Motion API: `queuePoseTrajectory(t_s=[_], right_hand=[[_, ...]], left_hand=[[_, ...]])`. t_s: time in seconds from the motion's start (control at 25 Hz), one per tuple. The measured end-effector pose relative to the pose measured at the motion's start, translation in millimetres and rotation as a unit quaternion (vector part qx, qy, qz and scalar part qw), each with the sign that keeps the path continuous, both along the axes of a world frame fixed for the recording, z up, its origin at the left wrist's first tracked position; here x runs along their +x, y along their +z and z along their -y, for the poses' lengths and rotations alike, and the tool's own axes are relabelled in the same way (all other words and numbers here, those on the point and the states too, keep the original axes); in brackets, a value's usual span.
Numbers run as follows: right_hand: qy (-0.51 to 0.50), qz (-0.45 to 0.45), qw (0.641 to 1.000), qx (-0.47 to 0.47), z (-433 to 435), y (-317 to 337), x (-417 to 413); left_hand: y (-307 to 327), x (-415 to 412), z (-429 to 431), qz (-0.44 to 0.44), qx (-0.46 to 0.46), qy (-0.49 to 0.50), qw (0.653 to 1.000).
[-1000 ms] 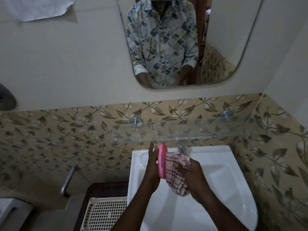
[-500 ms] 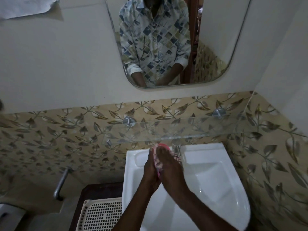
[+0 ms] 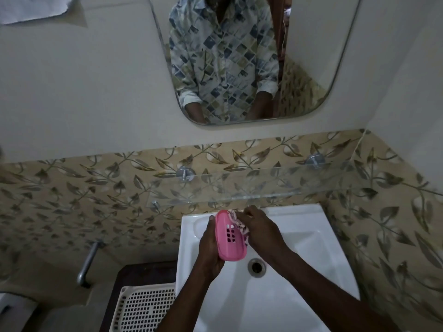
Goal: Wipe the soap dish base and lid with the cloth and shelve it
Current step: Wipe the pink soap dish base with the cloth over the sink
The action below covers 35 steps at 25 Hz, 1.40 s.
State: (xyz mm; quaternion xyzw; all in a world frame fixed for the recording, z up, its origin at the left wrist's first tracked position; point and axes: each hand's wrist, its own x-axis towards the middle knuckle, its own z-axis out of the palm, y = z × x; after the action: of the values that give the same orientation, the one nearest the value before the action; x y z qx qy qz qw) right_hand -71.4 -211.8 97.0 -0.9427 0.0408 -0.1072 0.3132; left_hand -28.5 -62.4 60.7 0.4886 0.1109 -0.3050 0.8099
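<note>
A pink soap dish part (image 3: 229, 238) with a grid of drain holes is held over the white sink (image 3: 311, 238). My left hand (image 3: 208, 250) grips it from the left and below, its holed face turned up toward me. My right hand (image 3: 261, 230) presses a pink-and-white checked cloth (image 3: 237, 222) against the dish's upper right edge; most of the cloth is hidden under that hand. An empty glass shelf (image 3: 263, 188) hangs on the tiled wall just above the sink. I cannot tell whether this part is the base or the lid.
A mirror (image 3: 311, 56) on the wall reflects a person in a patterned shirt. The sink drain (image 3: 257, 266) lies below the dish. A white plastic lattice basket (image 3: 143, 307) sits to the sink's left, beside a metal pipe (image 3: 88, 262). Leaf-patterned tiles cover the right wall.
The dish has turned from edge-on to showing its holed face. My right hand slid with the cloth from the dish's right side up to its top edge.
</note>
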Motion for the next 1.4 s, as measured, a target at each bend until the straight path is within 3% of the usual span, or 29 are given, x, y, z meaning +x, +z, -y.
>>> queuePoseTrajectory(t_s=[0.04, 0.12, 0.2, 0.24, 0.36, 0.48, 0.52, 0.6, 0.68, 0.8, 0.92, 1.0, 1.12, 1.24, 1.28, 1.4], right_hand=[[-0.055, -0.037, 0.997, 0.028, 1.4, 2.2, 1.8], [-0.086, -0.002, 0.993, 0.08, 0.0, 3.4, 6.1], [-0.01, 0.004, 0.987, 0.158, -11.6, 9.3, 5.6], [0.047, -0.013, 0.987, 0.153, -15.6, 7.2, 2.6], [0.173, 0.069, 0.982, -0.024, -1.4, 9.9, 0.5], [0.248, 0.087, 0.962, -0.078, 10.1, 4.9, 6.2], [0.216, 0.064, 0.972, -0.062, 7.1, 2.4, 4.6], [0.058, -0.019, 0.998, -0.015, 6.3, -2.4, 3.8], [-0.038, -0.048, 0.998, 0.023, 9.9, -5.0, 4.2], [0.01, -0.006, 0.99, 0.14, 1.3, 3.3, -1.2], [0.024, -0.04, 0.998, 0.04, 5.1, 13.9, -3.3], [-0.016, -0.051, 0.998, 0.047, 8.6, 15.9, -4.7], [0.029, -0.042, 0.977, 0.206, -29.6, 8.2, -33.8], [0.174, 0.053, 0.983, -0.03, -34.6, -21.9, -73.5], [0.186, 0.071, 0.979, -0.053, -14.0, -27.5, -72.4], [0.076, 0.003, 0.996, 0.053, 20.7, -20.8, -58.6]], left_hand=[[-0.7, 0.2, -0.8, -0.016, 0.004, 0.0, 1.0], [0.7, -1.5, 1.2, -0.038, -0.008, -0.01, 0.999], [-0.1, -4.3, 5.3, -0.029, -0.02, -0.011, 0.999], [-1.0, -4.5, 6.7, -0.025, -0.021, 0.006, 0.999], [0.6, -2.8, 5.3, -0.026, -0.03, -0.002, 0.999], [2.2, -4.3, 6.1, -0.026, -0.018, -0.016, 0.999], [0.1, -5.1, 5.6, -0.031, -0.006, -0.009, 0.999], [0.2, -7.3, 0.6, -0.038, -0.005, -0.004, 0.999], [2.0, -2.1, -1.3, -0.022, -0.01, -0.018, 1.0], [1.9, 4.7, 2.0, 0.016, 0.007, -0.025, 1.0], [-3.1, 2.0, 1.3, -0.031, 0.012, -0.01, 0.999], [0.0, 5.1, 1.0, -0.072, -0.004, -0.005, 0.997], [3.3, 13.7, 10.5, -0.104, 0.0, 0.06, 0.993], [3.9, 17.6, 3.7, -0.13, -0.01, 0.064, 0.989], [2.5, 18.6, -4.4, -0.129, -0.035, 0.053, 0.99], [-2.0, 20.6, -17.5, -0.115, -0.094, 0.021, 0.989]])
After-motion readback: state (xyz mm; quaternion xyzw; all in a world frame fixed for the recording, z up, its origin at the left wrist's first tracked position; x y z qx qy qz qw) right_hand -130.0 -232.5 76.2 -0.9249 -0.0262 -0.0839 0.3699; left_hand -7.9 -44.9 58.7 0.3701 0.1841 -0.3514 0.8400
